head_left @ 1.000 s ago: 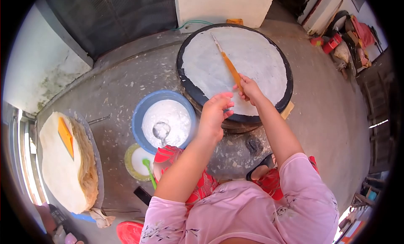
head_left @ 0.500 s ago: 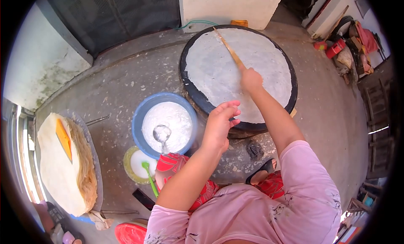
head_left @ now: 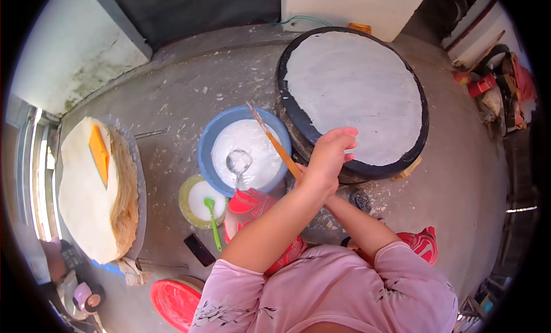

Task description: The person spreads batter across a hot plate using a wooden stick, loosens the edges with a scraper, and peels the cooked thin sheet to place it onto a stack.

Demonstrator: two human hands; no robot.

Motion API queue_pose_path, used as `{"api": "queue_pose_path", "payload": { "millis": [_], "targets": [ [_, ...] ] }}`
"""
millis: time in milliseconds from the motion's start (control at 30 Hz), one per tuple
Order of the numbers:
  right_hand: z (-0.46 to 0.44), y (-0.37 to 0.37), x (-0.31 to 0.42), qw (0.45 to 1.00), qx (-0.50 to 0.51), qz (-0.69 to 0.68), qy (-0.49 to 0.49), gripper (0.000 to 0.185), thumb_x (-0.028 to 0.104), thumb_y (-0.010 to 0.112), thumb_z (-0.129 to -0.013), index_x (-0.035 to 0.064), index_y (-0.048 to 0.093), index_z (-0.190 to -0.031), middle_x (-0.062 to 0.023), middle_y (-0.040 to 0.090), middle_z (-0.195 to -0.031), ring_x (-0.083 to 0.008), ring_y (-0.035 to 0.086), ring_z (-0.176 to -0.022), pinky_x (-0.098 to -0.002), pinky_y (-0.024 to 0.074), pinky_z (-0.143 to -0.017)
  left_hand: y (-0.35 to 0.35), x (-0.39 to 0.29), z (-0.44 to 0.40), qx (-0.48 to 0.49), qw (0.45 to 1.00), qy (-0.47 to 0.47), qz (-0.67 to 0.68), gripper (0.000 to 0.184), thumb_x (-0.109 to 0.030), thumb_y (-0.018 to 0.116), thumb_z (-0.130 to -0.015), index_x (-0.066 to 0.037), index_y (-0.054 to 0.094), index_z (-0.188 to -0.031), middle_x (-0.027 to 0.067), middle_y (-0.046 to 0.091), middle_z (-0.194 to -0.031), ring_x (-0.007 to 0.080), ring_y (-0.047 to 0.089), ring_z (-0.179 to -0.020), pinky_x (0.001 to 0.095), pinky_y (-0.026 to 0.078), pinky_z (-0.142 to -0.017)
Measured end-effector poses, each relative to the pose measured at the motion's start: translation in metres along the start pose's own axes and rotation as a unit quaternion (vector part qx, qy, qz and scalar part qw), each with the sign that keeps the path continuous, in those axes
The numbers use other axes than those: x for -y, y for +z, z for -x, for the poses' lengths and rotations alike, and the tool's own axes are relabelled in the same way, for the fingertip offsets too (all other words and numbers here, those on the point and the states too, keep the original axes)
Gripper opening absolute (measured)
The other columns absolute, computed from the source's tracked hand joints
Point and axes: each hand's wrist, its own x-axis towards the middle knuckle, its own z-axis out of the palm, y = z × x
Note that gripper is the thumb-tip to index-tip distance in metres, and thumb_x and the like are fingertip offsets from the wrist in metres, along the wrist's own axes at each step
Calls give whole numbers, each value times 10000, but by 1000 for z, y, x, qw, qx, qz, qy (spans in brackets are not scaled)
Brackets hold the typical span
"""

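I have the right hand point(head_left: 303, 171) clamped on the near end of a thin wooden spatula point(head_left: 282, 154); much of that hand is hidden from me behind the left wrist. The spatula slants far and left, its pale, coated tip over the far rim of a blue basin point(head_left: 205, 146). My left hand point(head_left: 332, 154) crosses above the right forearm, its fingers loosely bent and a little apart, holding nothing, in front of the near edge of a round black griddle point(head_left: 297, 119). A white layer point(head_left: 356, 92) covers most of the griddle's top.

The basin stands just left of the griddle, with white batter point(head_left: 229, 139) and a metal ladle point(head_left: 238, 161) in it. Near and left of it I see a yellow-green bowl point(head_left: 186, 209) of white liquid, a green spoon point(head_left: 213, 221) leaning out. A dark phone point(head_left: 199, 250) lies nearer on the floor point(head_left: 172, 161). Farther left is a stack of pale sheets point(head_left: 86, 189), a yellow-orange piece point(head_left: 99, 154) on top.
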Motion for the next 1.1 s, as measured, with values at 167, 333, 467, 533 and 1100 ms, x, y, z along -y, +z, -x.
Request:
{"api": "queue_pose_path", "payload": {
  "millis": [167, 333, 467, 533, 1100],
  "targets": [
    [-19, 0, -32, 952, -25, 298, -61, 513, 274, 473, -891, 59, 298, -1324, -62, 561, -951, -133, 539, -775, -303, 381, -897, -2, -3, 4, -19, 999, 23, 22, 244, -120, 509, -760, -25, 571, -977, 10, 531, -849, 84, 488, -783, 230, 404, -673],
    [5, -52, -62, 774, -135, 618, -20, 607, 227, 593, -787, 77, 326, -1311, -171, 495, -1189, -261, 512, -1061, -342, 402, -883, -20, -24, 10, -34, 995, 96, 12, 217, -105, 499, -798, -29, 559, -992, 33, 554, -948, 115, 519, -857, 263, 425, -726],
    [53, -70, -54, 747, -162, 642, 62, 451, 149, 562, -820, 26, 441, -1236, -86, 587, -999, -130, 578, -712, -259, 474, -612, -50, -73, 45, -81, 954, 277, 85, 224, -71, 530, -787, -16, 554, -1003, 37, 570, -916, 119, 557, -802, 252, 434, -673],
    [76, -95, -61, 742, -151, 650, 67, 429, 150, 552, -826, 19, 454, -1223, -72, 590, -944, -114, 571, -688, -255, 468, -601, -81, -97, 67, -160, 905, 390, 60, 236, -58, 537, -785, -13, 550, -1017, 38, 579, -915, 113, 566, -752, 230, 431, -617],
    [122, -89, -61, 798, -228, 532, 168, 374, 179, 522, -853, 63, 490, -1207, -71, 619, -871, -122, 576, -679, -250, 466, -572, -386, -191, 157, -611, 404, 46, -679, 198, -186, 494, -809, -49, 631, -847, 162, 624, -887, 320, 602, -833, 394, 475, -687]
  ]
}}
